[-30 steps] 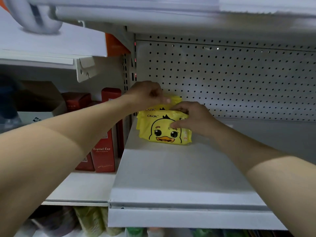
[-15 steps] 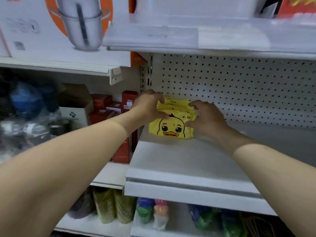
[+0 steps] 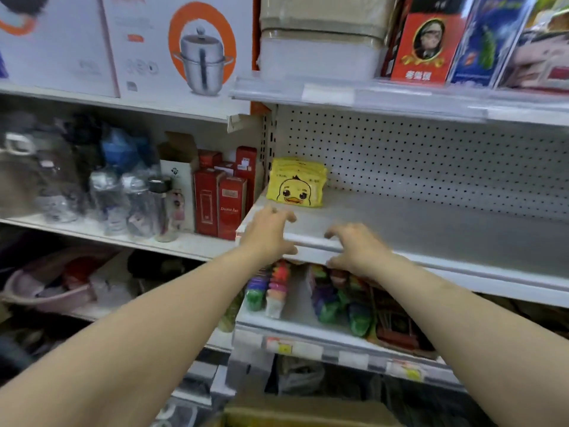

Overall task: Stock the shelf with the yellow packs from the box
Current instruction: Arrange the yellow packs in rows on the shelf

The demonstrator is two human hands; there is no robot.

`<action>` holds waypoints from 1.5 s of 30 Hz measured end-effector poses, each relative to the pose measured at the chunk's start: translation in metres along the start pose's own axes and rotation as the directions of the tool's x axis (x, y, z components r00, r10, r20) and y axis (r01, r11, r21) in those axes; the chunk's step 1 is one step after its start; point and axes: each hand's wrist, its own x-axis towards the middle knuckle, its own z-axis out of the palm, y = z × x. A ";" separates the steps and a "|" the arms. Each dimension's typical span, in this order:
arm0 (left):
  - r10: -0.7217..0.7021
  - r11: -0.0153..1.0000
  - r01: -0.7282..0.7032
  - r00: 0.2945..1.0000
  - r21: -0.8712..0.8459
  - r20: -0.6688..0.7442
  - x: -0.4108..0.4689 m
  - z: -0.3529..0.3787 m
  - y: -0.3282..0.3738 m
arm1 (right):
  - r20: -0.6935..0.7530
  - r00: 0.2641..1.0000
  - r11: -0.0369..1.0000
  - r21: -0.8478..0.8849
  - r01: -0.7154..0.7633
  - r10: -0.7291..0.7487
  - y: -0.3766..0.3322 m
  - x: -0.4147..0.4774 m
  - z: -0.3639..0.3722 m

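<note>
A small stack of yellow packs [image 3: 296, 184] with a duck face stands at the back left of the grey shelf [image 3: 431, 232], against the pegboard. My left hand [image 3: 267, 233] and my right hand [image 3: 357, 248] hover at the shelf's front edge, well in front of the packs, fingers loosely curled and holding nothing. The top edge of a cardboard box [image 3: 308, 414] shows at the bottom of the view; its contents are hidden.
Red boxes [image 3: 221, 198] and clear bottles [image 3: 135, 204] fill the neighbouring shelf on the left. Pot boxes [image 3: 184, 47] and a beige container [image 3: 320, 41] sit above. Colourful items [image 3: 332, 297] lie on the shelf below. The grey shelf stretches right of the packs.
Both hands let go of the yellow packs and drew back to the shelf's front edge. The view pulled back and rose, showing more shelves.
</note>
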 end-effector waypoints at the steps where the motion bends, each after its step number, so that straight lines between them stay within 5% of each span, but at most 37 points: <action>1: -0.008 1.000 0.008 1.000 0.002 0.015 -0.016 0.008 0.000 | 0.018 1.000 1.000 -0.002 0.014 -0.014 0.001 -0.014 0.007; 13: -0.169 0.985 0.165 0.922 0.041 0.348 -0.162 0.141 -0.026 | 0.323 0.946 0.999 0.035 -0.010 -0.002 0.025 -0.125 0.140; 19: -0.307 0.948 0.303 0.787 0.099 0.535 -0.221 0.210 -0.063 | 0.499 0.865 0.996 0.052 -0.075 0.039 0.030 -0.162 0.221; 26: -0.404 0.908 0.354 0.592 0.226 0.697 -0.286 0.262 -0.113 | 0.731 0.681 0.988 0.068 -0.138 0.045 0.029 -0.200 0.309; 33: -0.434 0.900 0.330 0.624 0.284 0.650 -0.298 0.280 -0.145 | 0.815 0.572 0.993 -0.031 -0.113 0.091 0.034 -0.219 0.354; 45: -0.415 0.896 0.126 0.581 0.426 0.701 -0.289 0.297 -0.155 | 0.780 0.610 0.984 -0.179 0.005 0.139 0.025 -0.236 0.389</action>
